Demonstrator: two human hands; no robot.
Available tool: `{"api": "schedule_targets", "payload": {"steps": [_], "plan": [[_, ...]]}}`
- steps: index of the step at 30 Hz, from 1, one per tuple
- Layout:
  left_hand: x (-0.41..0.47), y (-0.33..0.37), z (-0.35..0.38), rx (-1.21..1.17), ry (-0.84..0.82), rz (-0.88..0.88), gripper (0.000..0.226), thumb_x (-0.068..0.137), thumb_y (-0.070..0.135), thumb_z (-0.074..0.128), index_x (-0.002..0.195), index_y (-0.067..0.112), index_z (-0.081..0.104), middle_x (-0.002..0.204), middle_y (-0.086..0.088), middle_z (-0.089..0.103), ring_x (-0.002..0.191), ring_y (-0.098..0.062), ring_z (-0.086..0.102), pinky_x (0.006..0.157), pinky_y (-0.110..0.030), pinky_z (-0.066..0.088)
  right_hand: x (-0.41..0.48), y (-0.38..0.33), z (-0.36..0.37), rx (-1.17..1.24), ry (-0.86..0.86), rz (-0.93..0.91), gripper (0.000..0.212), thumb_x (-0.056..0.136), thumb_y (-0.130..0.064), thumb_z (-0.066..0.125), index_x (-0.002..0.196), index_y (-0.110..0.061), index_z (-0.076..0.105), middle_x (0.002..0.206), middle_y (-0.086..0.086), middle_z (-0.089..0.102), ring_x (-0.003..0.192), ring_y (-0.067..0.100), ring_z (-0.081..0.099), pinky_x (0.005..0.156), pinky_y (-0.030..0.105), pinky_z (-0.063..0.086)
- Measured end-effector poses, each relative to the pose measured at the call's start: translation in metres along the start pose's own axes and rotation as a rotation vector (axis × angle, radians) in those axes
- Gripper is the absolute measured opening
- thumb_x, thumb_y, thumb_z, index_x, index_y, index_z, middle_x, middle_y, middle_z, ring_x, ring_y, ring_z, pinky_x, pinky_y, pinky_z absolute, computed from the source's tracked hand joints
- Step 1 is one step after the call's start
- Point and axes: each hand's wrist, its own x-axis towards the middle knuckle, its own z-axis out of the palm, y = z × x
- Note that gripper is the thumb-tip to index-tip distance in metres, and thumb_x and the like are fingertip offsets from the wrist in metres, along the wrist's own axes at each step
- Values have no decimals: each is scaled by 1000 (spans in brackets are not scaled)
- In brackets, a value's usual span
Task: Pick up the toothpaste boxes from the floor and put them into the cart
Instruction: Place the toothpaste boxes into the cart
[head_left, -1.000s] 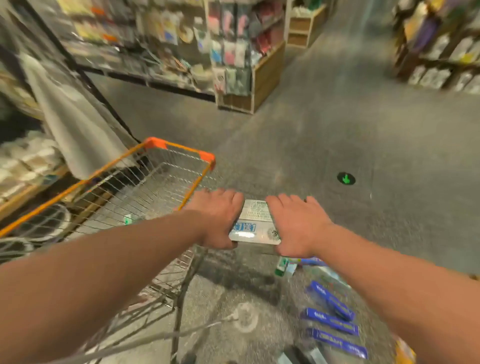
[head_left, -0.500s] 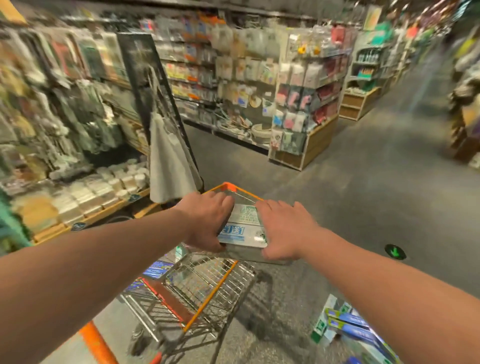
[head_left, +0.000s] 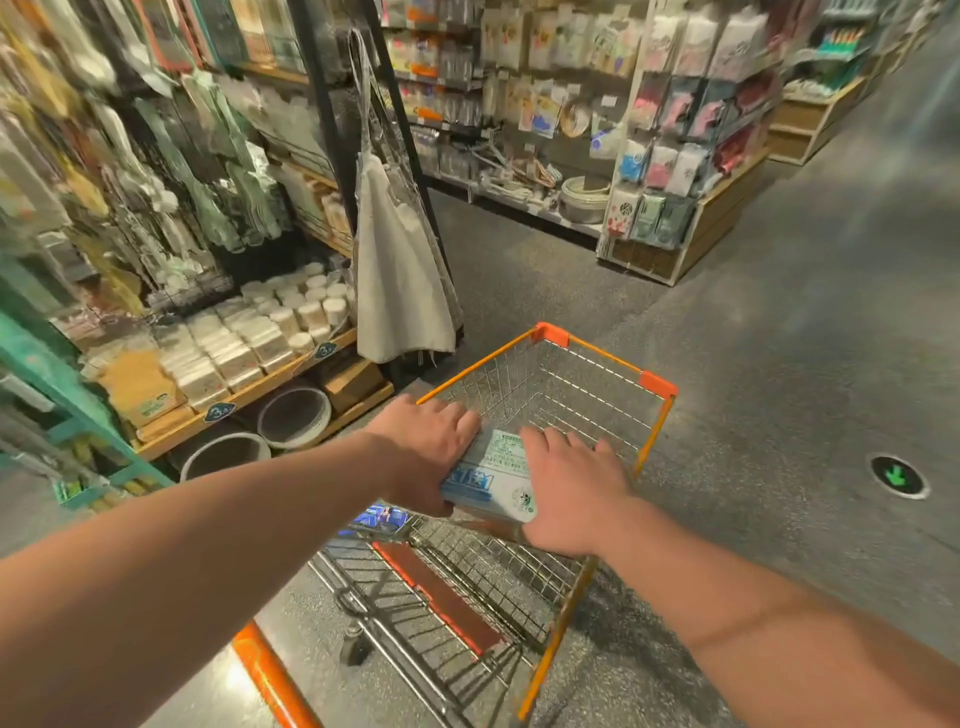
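I hold a stack of white and blue toothpaste boxes (head_left: 493, 475) between both hands, over the near part of the wire cart's basket. My left hand (head_left: 423, 449) presses the stack's left side and my right hand (head_left: 571, 488) presses its right side. The cart (head_left: 657, 387) has orange rims and corners, and its basket stands in front of me. A blue box (head_left: 382, 517) shows through the wires low at the cart's left. The floor boxes are out of view.
Shelves of packaged goods (head_left: 234, 343) run along the left, with round tubs (head_left: 296, 415) underneath. A pale cloth bag (head_left: 400, 280) hangs on a black stand beside the cart. More shelving (head_left: 670, 171) stands ahead. A green arrow marker (head_left: 897, 475) is set in the grey floor at the right.
My view has lifted from the floor to the cart. Both hands have carried the stack leftward and forward, from beside the cart to above its basket. The boxes on the floor have left the view.
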Motion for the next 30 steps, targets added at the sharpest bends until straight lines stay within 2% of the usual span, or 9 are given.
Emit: {"api": "schedule_targets", "payload": {"steps": [6,8,10,13,16,19,24,28,30], "plan": [[51,-31,69,-16,-73,22,91,73,81,62,135,21,33,120,1,51,107,-20,54,92,-41,46,72,-11,58,21,-85,60,107,75,-20,85,155,-14,14,153,10,39,139,29,40,116,54,32],[69,-37,98,-10,-91,59,87,74,76,64,133,20,33,121,-1,51,109,-22,55,94,-44,45,93,-14,84,13,-116,88,114,71,-13,89,156,-13,13,157,13,36,141,30,40,117,53,33],[87,-41,129,-13,-106,95,79,77,68,65,130,18,33,122,-3,51,110,-24,54,96,-45,43,114,-13,112,45,-143,121,104,76,-11,85,154,-13,16,155,14,39,140,31,43,116,51,34],[115,-37,177,-23,-131,158,76,78,56,68,133,17,34,124,-3,51,112,-24,55,94,-44,43,137,-14,159,148,-166,180,73,93,-18,70,147,-15,21,148,11,44,136,31,45,113,54,37],[144,-26,225,-48,-184,217,77,76,52,72,134,17,36,128,-4,51,119,-26,54,99,-47,44,144,-21,202,222,-111,268,83,84,-36,67,151,-14,23,137,8,49,127,32,49,105,54,42],[165,-14,273,-89,-209,249,80,74,51,75,135,16,36,133,-5,51,123,-29,53,102,-52,42,154,-25,243,175,-135,312,84,79,-40,66,149,-12,29,132,9,52,121,31,54,100,54,45],[185,6,349,-77,-286,304,94,78,47,79,144,8,26,146,-13,42,137,-36,42,110,-62,34,183,-26,318,173,-248,364,94,79,-42,73,153,-14,21,141,11,47,127,32,49,105,55,42],[199,10,399,-48,-267,399,95,75,52,81,140,8,28,139,-11,47,130,-32,49,106,-62,40,197,-34,366,170,-332,405,104,79,-45,76,155,-14,12,148,13,41,133,35,44,112,60,35],[208,15,419,-34,-302,424,94,76,54,80,140,9,28,140,-10,47,132,-32,48,110,-62,37,202,-38,386,183,-340,425,109,79,-46,78,157,-13,10,151,13,39,137,35,41,116,61,31]]}}
